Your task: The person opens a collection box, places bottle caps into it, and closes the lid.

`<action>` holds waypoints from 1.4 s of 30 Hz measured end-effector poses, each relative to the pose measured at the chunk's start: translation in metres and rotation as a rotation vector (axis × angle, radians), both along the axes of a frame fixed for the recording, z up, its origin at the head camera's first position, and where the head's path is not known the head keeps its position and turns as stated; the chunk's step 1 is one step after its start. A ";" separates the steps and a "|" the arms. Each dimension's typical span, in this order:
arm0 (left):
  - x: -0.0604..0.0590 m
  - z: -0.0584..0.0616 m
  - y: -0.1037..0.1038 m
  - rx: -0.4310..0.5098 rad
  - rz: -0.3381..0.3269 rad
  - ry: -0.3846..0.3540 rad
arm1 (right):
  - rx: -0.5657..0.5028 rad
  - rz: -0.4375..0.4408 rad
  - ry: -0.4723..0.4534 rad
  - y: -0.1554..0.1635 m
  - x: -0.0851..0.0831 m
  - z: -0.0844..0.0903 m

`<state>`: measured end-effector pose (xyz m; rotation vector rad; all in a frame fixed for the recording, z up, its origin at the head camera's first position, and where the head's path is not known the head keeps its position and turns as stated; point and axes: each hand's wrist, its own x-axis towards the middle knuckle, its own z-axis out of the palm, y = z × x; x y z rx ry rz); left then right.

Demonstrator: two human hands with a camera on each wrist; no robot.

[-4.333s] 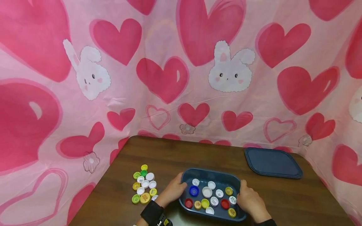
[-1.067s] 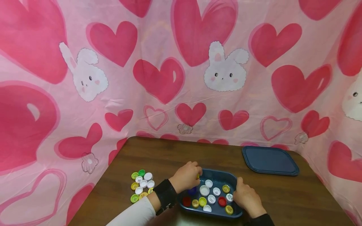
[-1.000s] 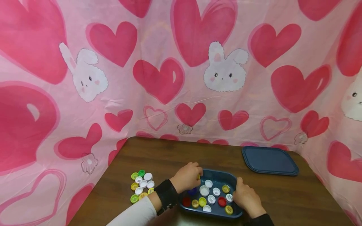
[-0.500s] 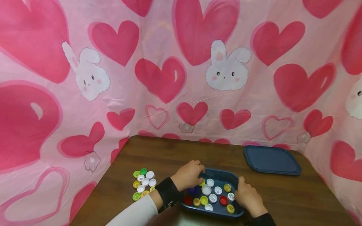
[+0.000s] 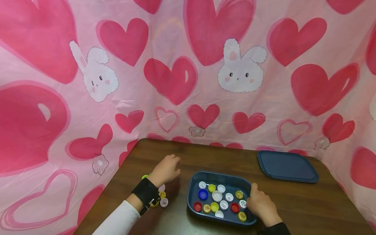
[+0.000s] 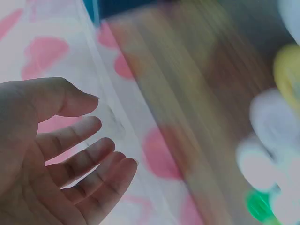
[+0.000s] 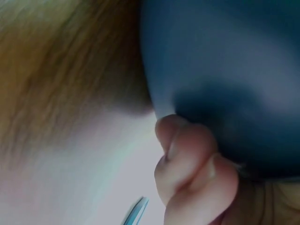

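Note:
A dark blue rectangular tub [image 5: 191, 182] stands at the front middle of the table, with several bottle caps spread over its floor. Among these are a blue cap [image 5: 203, 194], a yellow cap [image 5: 211, 188] in the back row and a red cap [image 5: 198, 206]. My right hand [image 5: 262, 205] grips the tub's right end; its curled fingers [image 7: 201, 173] show against the wall in the right wrist view. Left of the tub, my left hand [image 5: 165, 169] hovers above loose caps [image 5: 164, 202], partly hiding them. The left wrist view shows its fingers loosely bent and holding nothing.
A flat dark blue lid or tray [image 5: 288, 166] lies at the back right of the brown wooden table [image 5: 188, 156]. Pink cloth [image 5: 205, 98] printed with hearts and rabbits hangs behind and beside the table.
My left hand let go of the tub's left end, set a yellow cap from the loose group inside the tub, then moved left above the loose caps. The right hand keeps its grip.

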<state>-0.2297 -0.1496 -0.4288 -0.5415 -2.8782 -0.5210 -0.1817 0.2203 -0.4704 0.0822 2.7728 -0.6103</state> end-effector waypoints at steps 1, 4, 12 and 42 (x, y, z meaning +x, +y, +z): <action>-0.002 -0.001 -0.009 0.007 0.029 -0.020 | 0.002 0.001 0.005 0.000 0.000 0.000; -0.006 -0.007 -0.035 0.024 0.110 -0.084 | 0.007 0.003 0.009 0.000 0.000 0.001; -0.011 -0.026 -0.082 0.033 0.188 -0.211 | 0.003 -0.001 -0.014 -0.001 0.000 0.000; -0.012 -0.039 -0.094 -0.013 0.228 -0.389 | -0.006 -0.003 0.008 0.000 0.000 -0.003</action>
